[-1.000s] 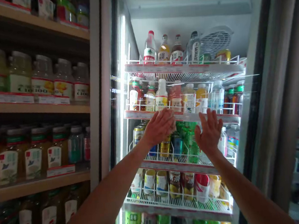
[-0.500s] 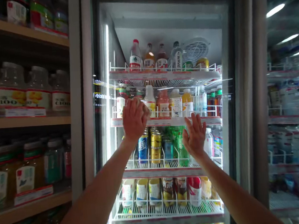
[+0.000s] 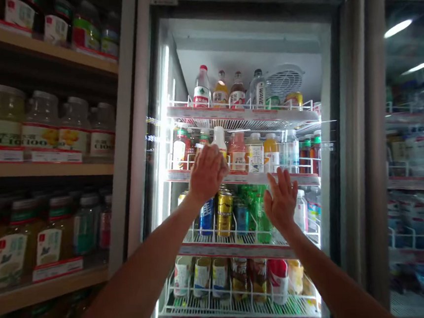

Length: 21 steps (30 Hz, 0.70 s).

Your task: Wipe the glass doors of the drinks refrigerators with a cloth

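My left hand point(image 3: 206, 175) is raised flat against the glass door point(image 3: 241, 47) of a lit drinks fridge, in front of the second shelf. Under its fingers and at their edge shows a small, pale, crumpled cloth point(image 3: 223, 168), mostly covered and blurred. Lower and to the right, my right hand point(image 3: 281, 197) has its fingers spread, apparently on the glass, with nothing in it. Behind the glass, a white-capped bottle point(image 3: 219, 137) stands by my left fingertips. An orange juice bottle point(image 3: 271, 154) is just above my right fingers.
Wooden shelves point(image 3: 49, 166) with bottled drinks point(image 3: 4, 115) run along the left side. The metal door frame point(image 3: 360, 131) borders the glass on the right, next to another glass-fronted fridge point(image 3: 420, 160). White wire racks hold cans point(image 3: 224, 212) and bottles inside.
The view has tilted and shifted. Against the bottles behind, my left hand has moved slightly right and down. My right hand stays at nearly the same place on the door.
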{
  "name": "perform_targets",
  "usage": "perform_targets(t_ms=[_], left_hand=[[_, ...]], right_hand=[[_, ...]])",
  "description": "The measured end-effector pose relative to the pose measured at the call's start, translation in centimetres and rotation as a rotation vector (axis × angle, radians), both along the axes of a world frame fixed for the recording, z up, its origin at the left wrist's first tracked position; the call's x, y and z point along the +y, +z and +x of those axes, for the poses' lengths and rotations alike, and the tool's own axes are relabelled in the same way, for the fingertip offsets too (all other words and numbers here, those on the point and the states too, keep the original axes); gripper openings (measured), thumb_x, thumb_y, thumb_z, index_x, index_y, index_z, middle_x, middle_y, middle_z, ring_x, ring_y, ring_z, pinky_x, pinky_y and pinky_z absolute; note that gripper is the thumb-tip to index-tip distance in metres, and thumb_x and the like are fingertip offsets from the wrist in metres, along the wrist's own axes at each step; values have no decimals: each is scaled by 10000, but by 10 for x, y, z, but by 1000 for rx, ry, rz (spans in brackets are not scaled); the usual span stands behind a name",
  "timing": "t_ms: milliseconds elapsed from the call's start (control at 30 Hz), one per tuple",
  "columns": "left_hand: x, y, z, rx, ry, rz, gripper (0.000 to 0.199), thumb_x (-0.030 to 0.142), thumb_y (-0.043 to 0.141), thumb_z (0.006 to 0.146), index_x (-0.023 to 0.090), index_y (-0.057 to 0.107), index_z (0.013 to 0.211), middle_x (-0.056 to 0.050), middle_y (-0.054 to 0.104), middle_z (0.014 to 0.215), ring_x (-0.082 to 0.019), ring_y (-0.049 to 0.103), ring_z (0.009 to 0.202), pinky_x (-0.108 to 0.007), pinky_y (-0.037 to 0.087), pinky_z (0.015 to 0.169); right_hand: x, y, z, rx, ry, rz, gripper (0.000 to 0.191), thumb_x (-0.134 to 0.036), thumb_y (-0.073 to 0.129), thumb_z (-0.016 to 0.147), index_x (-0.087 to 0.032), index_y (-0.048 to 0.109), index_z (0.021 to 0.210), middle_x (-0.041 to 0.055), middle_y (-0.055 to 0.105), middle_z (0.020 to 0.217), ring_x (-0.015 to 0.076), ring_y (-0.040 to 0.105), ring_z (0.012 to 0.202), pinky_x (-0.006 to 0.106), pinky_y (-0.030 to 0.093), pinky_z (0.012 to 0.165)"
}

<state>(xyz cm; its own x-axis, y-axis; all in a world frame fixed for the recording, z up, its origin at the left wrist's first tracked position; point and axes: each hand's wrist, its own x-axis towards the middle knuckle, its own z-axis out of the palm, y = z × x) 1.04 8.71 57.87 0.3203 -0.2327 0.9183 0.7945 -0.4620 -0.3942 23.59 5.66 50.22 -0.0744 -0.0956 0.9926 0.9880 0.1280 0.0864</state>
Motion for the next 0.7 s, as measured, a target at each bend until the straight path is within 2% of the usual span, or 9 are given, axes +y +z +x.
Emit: perform_targets(t_ms=[67, 133, 267, 300, 367, 467, 567, 633, 700], left_hand=[[-3, -12, 8, 243, -11, 38, 353, 319, 461, 882, 152, 532, 1185, -94, 496, 1346, -233, 225, 1382, -410, 299, 1108], [-4, -19, 13, 318, -17, 25, 349, 329, 466, 882, 176, 531, 1188, -72, 500, 1348, -220, 245, 1376, -408, 286, 1114], [-7, -16, 18, -28, -41, -117, 425, 308, 415, 887, 151, 452, 1281, -125, 374, 1436, -249, 171, 1397, -475, 250, 1115], [-9, -15, 22, -63, -65, -155, 457, 301, 403, 885, 143, 413, 1314, -131, 336, 1457, -252, 144, 1402, -480, 245, 1115], [-13, -15, 34, -21, -130, -226, 519, 271, 375, 880, 149, 312, 1381, -122, 293, 1479, -244, 122, 1406, -479, 238, 1118], [-18, -16, 44, 58, -255, -299, 618, 212, 342, 865, 172, 132, 1444, -108, 288, 1484, -204, 169, 1398, -443, 267, 1115], [-14, -11, 23, 19, -333, -282, 641, 202, 322, 870, 192, 61, 1455, -105, 249, 1499, -174, 229, 1381, -391, 314, 1098], [-7, -6, -4, -118, -271, -224, 594, 223, 309, 893, 214, 107, 1451, -96, 230, 1507, -191, 215, 1387, -426, 277, 1111], [2, -3, -29, -256, -136, -176, 544, 277, 324, 911, 216, 194, 1436, -102, 248, 1500, -234, 183, 1395, -495, 210, 1121]], right_hand=[[1, -1, 1, -1, -7, 4, 495, -249, 413, 869, -203, 392, 1362, 127, 373, 1447, 254, 267, 1378, 498, 211, 1094], [1, -2, 2, -2, -10, -4, 497, -250, 406, 871, -210, 386, 1366, 125, 378, 1445, 257, 272, 1375, 503, 216, 1091], [-2, -1, 1, -6, 4, -1, 503, -248, 417, 869, -212, 378, 1370, 132, 369, 1448, 273, 269, 1375, 527, 226, 1080], [-4, 2, -2, -12, 22, 9, 511, -244, 416, 870, -216, 364, 1378, 131, 357, 1456, 274, 263, 1377, 535, 221, 1080], [-7, 9, -11, -72, 108, 16, 533, -221, 395, 876, -221, 312, 1402, 126, 338, 1466, 256, 263, 1379, 526, 228, 1085], [-9, 20, -33, -221, 287, -41, 544, -176, 342, 887, -212, 258, 1422, 108, 391, 1437, 191, 307, 1362, 436, 300, 1080], [-8, 25, -57, -229, 304, -108, 519, -189, 326, 898, -192, 272, 1414, 114, 439, 1399, 192, 313, 1356, 431, 319, 1068], [-6, 27, -76, -167, 244, -120, 505, -250, 367, 895, -195, 313, 1395, 131, 431, 1397, 240, 314, 1350, 494, 295, 1061], [-4, 32, -95, -93, 188, -113, 502, -341, 443, 870, -221, 384, 1353, 140, 413, 1401, 299, 314, 1335, 562, 270, 1040]])
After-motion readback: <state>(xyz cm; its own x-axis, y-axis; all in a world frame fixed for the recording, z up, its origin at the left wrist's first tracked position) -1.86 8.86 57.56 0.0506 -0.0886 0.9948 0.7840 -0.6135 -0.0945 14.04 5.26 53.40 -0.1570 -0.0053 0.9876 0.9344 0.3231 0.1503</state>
